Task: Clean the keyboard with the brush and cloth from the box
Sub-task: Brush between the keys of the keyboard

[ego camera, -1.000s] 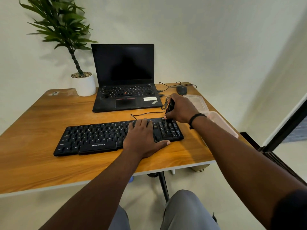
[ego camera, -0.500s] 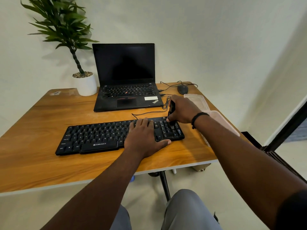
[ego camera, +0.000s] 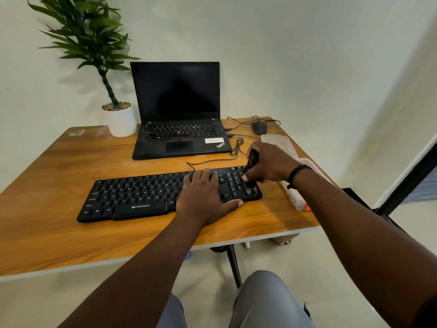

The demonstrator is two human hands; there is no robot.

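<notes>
Keyboard (ego camera: 132, 197) lies pinned under the flat, open left hand (ego camera: 203, 197) so it won't slide, while the right hand (ego camera: 269, 164) grips the brush (ego camera: 251, 171), bristles seemingly on keys at its 3 o'clock end.

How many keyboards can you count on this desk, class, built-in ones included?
2. The separate black keyboard lies across the front of the desk under both hands. The other is built into the open laptop behind it, next to the potted plant.
</notes>
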